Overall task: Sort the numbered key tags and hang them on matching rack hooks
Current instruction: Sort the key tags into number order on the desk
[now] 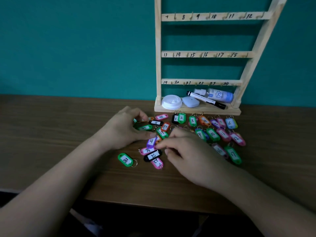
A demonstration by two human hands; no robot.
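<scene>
While coloured plastic key tags point(212, 134) lie in numbered rows before the pale wooden hook rack point(158, 48) at the brown worktop's point(51, 134) far edge, the left hand point(124, 129) and right hand point(191, 151) curl over loose tags point(151, 141); their grips are unclear.

There are one rack point(158, 65), three numbered rails point(205, 54), about thirty key tags point(125, 159), one marker point(205, 100), one spray bottle point(217, 95), one lid point(171, 101).

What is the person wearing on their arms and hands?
Nothing that shows. The left arm and right arm are bare up to the picture's edge, no sleeves in view. The left hand and right hand have no gloves, and I see no rings, watch or bracelet. The picture is dim, so something tiny could be missed.
</scene>
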